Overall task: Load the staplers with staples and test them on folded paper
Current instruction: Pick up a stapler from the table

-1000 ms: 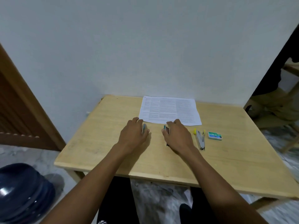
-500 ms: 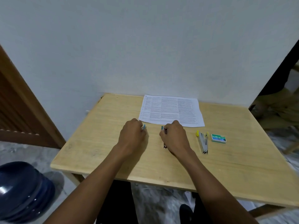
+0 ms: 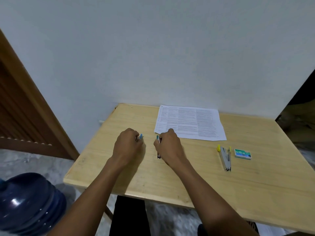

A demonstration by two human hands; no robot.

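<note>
My left hand (image 3: 128,145) rests on the wooden table (image 3: 196,178), fingers curled over a small stapler of which only a light-blue tip (image 3: 140,136) shows. My right hand (image 3: 168,145) covers a second stapler (image 3: 158,147) with a teal end and a metal tip poking out below the palm. A third stapler (image 3: 225,157), metal with yellow ends, lies spread open to the right. Beside it sits a green staple box (image 3: 242,153). A printed paper sheet (image 3: 190,122) lies flat at the table's back edge.
A white wall stands right behind the table. A brown wooden door (image 3: 22,106) is at the left. A dark blue water jug (image 3: 29,201) sits on the floor at lower left. My dark-clothed legs show under the table's front edge.
My head has turned slightly, shifting the view. Both hands stay closed over the two staplers in nearly the same spots.
</note>
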